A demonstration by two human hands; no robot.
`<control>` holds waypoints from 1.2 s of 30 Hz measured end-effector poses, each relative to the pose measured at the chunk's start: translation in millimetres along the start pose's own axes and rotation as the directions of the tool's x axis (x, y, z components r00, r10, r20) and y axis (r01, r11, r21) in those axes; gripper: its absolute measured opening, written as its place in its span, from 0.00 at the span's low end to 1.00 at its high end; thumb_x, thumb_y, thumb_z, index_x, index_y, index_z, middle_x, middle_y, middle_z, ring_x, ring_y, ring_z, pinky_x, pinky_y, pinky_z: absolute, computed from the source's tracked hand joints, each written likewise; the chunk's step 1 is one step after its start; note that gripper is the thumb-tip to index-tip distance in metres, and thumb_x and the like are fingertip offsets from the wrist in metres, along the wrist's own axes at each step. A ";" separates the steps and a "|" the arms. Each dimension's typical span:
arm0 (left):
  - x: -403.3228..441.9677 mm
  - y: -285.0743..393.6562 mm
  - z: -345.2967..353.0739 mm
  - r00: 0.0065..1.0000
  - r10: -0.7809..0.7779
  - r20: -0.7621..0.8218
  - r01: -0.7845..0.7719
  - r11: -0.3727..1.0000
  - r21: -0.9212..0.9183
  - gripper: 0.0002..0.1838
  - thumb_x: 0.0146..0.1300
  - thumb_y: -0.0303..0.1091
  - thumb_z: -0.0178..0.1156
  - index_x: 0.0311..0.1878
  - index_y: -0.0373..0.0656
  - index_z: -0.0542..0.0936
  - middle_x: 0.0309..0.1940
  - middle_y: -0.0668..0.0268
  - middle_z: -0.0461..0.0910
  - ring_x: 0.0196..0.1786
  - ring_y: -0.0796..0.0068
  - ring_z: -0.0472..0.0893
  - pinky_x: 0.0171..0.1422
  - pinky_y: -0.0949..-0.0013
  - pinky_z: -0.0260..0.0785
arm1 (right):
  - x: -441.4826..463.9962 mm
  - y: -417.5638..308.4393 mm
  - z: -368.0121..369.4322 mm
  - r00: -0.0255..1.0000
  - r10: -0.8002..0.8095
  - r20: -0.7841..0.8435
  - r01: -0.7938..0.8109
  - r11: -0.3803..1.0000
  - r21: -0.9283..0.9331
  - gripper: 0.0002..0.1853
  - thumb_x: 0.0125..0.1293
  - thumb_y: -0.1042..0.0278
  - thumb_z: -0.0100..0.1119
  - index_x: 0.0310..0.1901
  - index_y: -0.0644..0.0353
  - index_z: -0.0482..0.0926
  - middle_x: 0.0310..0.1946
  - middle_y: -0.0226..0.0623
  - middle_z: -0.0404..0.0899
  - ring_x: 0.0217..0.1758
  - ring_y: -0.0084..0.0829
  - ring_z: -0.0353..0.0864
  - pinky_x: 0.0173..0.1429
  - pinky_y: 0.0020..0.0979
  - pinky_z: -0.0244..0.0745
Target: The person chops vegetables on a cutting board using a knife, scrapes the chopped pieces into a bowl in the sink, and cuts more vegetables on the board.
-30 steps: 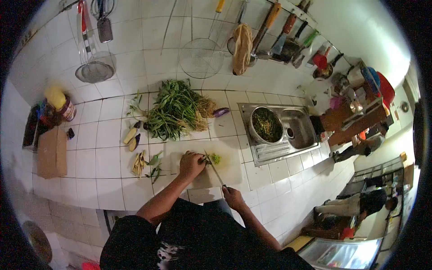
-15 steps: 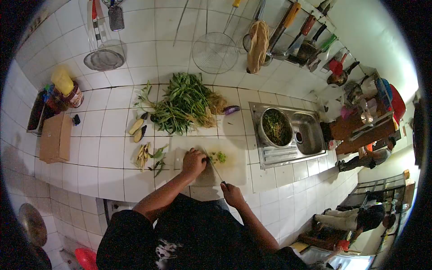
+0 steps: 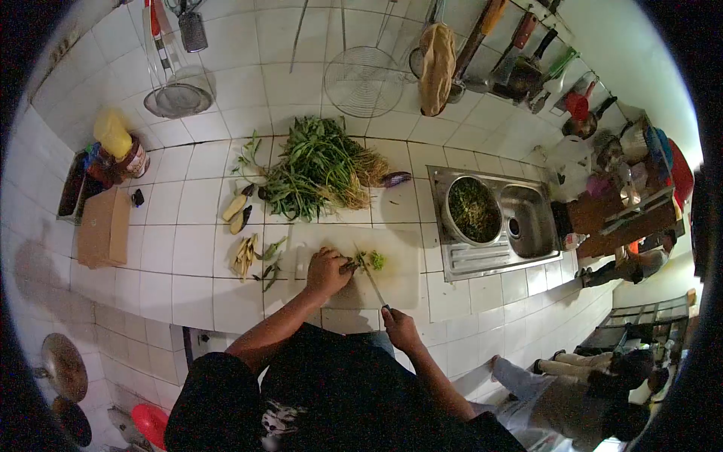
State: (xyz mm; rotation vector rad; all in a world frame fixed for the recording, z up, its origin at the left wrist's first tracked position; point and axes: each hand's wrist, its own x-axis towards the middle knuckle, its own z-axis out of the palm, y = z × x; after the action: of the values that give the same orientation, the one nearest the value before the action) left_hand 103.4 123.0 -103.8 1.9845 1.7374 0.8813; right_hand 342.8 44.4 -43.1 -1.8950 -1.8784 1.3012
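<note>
On the white cutting board [image 3: 392,290], my left hand [image 3: 329,273] is closed, its fingertips pressed on a small dark piece of vegetable [image 3: 349,267] whose kind I cannot make out. My right hand [image 3: 401,329] grips a kitchen knife [image 3: 374,285] by its handle. The blade slants away from me, between my left fingers and a small heap of chopped green pieces [image 3: 376,260]. Left of the board lie pale cut strips [image 3: 244,258] and some green leaves [image 3: 273,256]. Partly peeled eggplants [image 3: 238,211] rest beyond them.
A large bunch of leafy greens with roots [image 3: 316,169] lies behind the board, beside a purple eggplant [image 3: 395,179]. A metal pot of chopped greens [image 3: 474,212] stands on the sink [image 3: 527,211]. A cardboard box [image 3: 104,228] sits at left. Other people [image 3: 557,407] are at lower right.
The knife blade has shifted right, away from my left fingers and nearer the chopped pieces. The view has shifted slightly. Another person has come into view at lower right.
</note>
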 end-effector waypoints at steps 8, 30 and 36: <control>-8.1 1.8 -7.8 0.999 -0.032 -0.029 0.033 0.999 0.022 0.08 0.48 0.32 0.68 0.33 0.43 0.86 0.33 0.62 0.81 0.45 0.55 0.79 0.54 0.52 0.71 | -8.4 0.5 1.6 1.000 -0.021 0.014 0.021 1.000 0.001 0.28 0.75 0.47 0.44 0.37 0.70 0.78 0.30 0.62 0.78 0.38 0.61 0.78 0.43 0.49 0.72; -3.0 14.1 3.3 0.976 -0.136 -0.171 0.132 0.991 -0.035 0.07 0.47 0.30 0.70 0.32 0.42 0.86 0.32 0.61 0.82 0.41 0.55 0.79 0.50 0.55 0.74 | 0.1 0.5 5.6 0.999 -0.049 -0.010 0.049 0.999 -0.021 0.29 0.75 0.45 0.43 0.39 0.70 0.78 0.32 0.65 0.78 0.42 0.65 0.78 0.45 0.51 0.72; 5.0 19.5 10.2 0.987 -0.098 -0.128 0.107 0.992 0.067 0.05 0.50 0.30 0.67 0.31 0.42 0.86 0.32 0.61 0.81 0.41 0.54 0.79 0.49 0.54 0.73 | 2.2 13.1 -12.9 0.992 -0.123 0.032 0.125 0.989 -0.084 0.28 0.75 0.46 0.43 0.37 0.70 0.77 0.32 0.65 0.78 0.42 0.65 0.77 0.45 0.52 0.71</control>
State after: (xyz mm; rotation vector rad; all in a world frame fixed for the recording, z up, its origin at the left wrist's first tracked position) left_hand 125.0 125.7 -97.8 1.9016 1.9493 0.9366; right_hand 360.4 49.5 -44.9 -1.7756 -2.0602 1.2321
